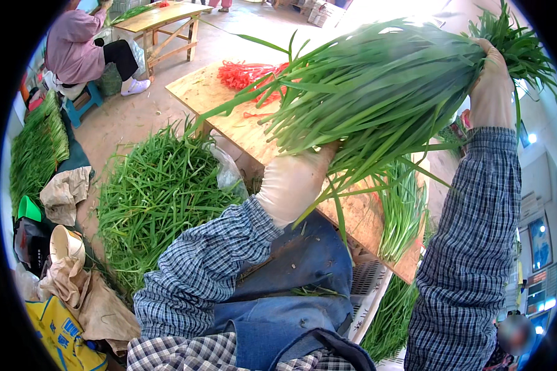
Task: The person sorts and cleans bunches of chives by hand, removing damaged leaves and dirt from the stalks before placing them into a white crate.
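Note:
A large bunch of long flat green leaves, which look like garlic chives [384, 80], is held up above the table, stretched between both hands. My right hand [492, 83], in a pale thin glove, grips it near its far right end, where leaf tips [520, 52] fan out beyond the fist. My left hand [296, 182], also gloved, holds the bunch from below at its left part; its fingers are mostly covered by leaves. Under the bunch, a smaller bundle of chives with pale stems [397, 226] lies on the wooden table [241, 133]. Red ties [244, 75] lie at its far left.
A big heap of loose chives [161, 204] lies on the floor to the left. By my lap stands a white plastic crate [370, 297]. Cloths [68, 191] and a yellow bag [65, 337] lie lower left. A person [74, 46] sits at another table [161, 17].

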The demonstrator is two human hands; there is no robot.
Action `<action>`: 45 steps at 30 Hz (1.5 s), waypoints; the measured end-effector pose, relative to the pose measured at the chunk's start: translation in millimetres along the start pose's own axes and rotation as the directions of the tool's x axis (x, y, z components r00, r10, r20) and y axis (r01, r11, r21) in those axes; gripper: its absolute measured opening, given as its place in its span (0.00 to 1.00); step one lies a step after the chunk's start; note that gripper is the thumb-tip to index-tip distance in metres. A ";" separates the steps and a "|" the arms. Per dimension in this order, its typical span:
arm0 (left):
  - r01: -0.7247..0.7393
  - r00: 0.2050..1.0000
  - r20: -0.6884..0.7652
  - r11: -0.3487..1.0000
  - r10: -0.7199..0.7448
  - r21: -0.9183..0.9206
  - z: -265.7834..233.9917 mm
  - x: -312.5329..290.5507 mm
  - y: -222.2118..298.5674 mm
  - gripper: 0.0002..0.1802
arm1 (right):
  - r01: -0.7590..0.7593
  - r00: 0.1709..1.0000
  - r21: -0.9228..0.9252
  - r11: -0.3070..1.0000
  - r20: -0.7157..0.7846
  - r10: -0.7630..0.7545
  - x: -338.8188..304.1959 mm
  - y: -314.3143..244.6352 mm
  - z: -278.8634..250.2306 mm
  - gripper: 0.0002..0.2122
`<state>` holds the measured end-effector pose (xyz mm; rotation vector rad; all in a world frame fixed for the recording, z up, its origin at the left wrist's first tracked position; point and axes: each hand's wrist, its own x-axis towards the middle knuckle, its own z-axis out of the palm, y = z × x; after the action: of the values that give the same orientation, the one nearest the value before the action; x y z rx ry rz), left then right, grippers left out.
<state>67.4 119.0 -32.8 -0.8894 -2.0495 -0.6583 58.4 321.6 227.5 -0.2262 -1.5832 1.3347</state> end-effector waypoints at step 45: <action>0.323 0.928 0.168 0.943 -0.332 0.080 -90.4 -103.8 -72.2 0.12 | -0.094 0.996 0.053 0.994 0.000 0.094 -32.7 14.9 -36.6 0.10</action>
<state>98.8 -26.3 -78.4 -0.5967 -2.3961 -0.7198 95.4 328.0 192.5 -0.2732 -1.5491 1.4463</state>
